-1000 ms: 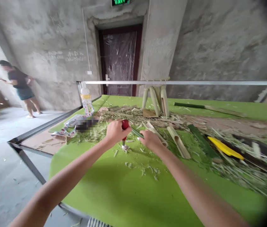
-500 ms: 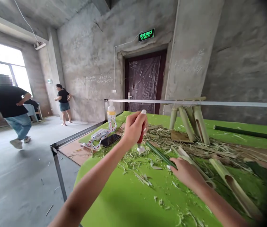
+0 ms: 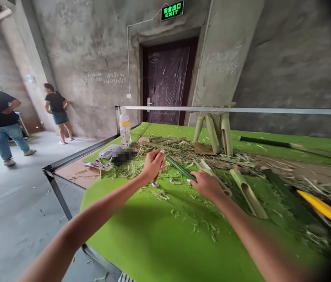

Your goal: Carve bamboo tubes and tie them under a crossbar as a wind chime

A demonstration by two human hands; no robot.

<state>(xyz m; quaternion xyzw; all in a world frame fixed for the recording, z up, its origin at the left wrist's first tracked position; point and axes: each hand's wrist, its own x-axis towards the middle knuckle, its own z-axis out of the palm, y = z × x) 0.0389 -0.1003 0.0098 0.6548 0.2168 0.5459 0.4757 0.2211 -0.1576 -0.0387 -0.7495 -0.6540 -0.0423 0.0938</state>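
Note:
My left hand (image 3: 153, 167) is closed in a fist round an upright red-handled tool (image 3: 155, 183). Most of the handle is hidden by the fingers, and a whitish end shows just above the green tabletop. My right hand (image 3: 208, 185) grips the near end of a thin green bamboo stick (image 3: 180, 168). The stick's far end slants up and left, close beside my left fist; whether they touch I cannot tell. Pale shavings (image 3: 161, 194) lie scattered under and around both hands.
Split bamboo pieces (image 3: 246, 192) lie right of my right hand. Behind stands a bamboo frame (image 3: 216, 133). A bottle (image 3: 125, 129), a strap and a blurred dark object (image 3: 123, 156) are at left. A yellow object (image 3: 324, 207) lies far right. Two people stand at left.
The view has turned right and tilted down, bringing the yellow object into sight. My left hand has come lower and nearer with the tool. My right hand keeps hold of the stick.

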